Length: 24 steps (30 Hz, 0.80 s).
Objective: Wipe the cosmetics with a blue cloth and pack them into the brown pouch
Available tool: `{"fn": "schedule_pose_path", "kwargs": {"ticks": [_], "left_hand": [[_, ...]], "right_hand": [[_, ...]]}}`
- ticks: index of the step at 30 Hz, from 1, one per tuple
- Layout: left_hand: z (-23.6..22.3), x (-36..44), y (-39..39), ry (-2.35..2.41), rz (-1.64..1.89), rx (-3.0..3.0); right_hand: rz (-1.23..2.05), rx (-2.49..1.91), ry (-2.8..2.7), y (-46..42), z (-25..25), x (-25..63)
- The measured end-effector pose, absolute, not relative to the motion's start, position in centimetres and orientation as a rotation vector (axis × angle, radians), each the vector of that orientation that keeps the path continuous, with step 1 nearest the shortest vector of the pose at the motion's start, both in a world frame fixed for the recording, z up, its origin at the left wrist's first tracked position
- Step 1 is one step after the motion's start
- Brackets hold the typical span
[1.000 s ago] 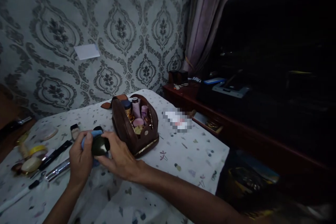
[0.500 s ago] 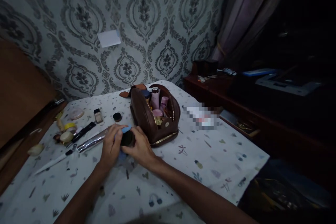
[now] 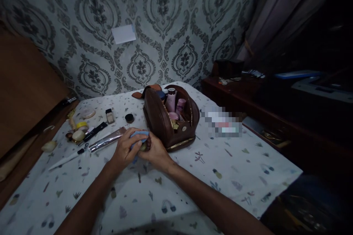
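1. Left hand (image 3: 124, 149): fingers curled round a blue cloth (image 3: 141, 137), likely soft, light, pinchable anywhere.
2. Small item (image 3: 144, 147), mostly hidden: perhaps smooth, slippery; best held by its sides.
3. Right hand (image 3: 157, 153): fingers gripping it, near-left of the brown bag (image 3: 158, 117).

Left hand (image 3: 125, 149) and right hand (image 3: 157, 154) close together, fingers (image 3: 129, 141) curled, forearms (image 3: 202, 190) bare, slanting inward from below

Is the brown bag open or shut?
Open: the bag's zipped edges are parted, and a pink bottle shows inside.
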<state>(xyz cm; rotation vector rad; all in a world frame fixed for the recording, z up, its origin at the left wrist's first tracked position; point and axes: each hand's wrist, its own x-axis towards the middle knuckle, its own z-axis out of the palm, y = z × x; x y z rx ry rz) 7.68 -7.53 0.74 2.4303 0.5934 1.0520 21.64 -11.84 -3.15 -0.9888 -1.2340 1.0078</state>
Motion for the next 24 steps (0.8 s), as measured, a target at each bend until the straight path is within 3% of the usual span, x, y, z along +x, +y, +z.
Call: {"fn": "schedule_pose_path", "kwargs": {"ticks": [5, 10, 24], "left_hand": [[1.6, 7.4, -7.5, 0.536, 0.909, 2.248], [1.7, 7.5, -7.8, 0.588, 0.960, 1.925], [0.5, 8.3, -7.5, 0.744, 0.979, 1.712]], "right_hand": [[1.467, -0.830, -1.018, -12.2, -2.3, 21.7], [1.713, -0.770, -0.836, -13.1, -1.1, 22.1], [1.745, -0.748, -0.737, -12.7, -1.5, 21.7]]}}
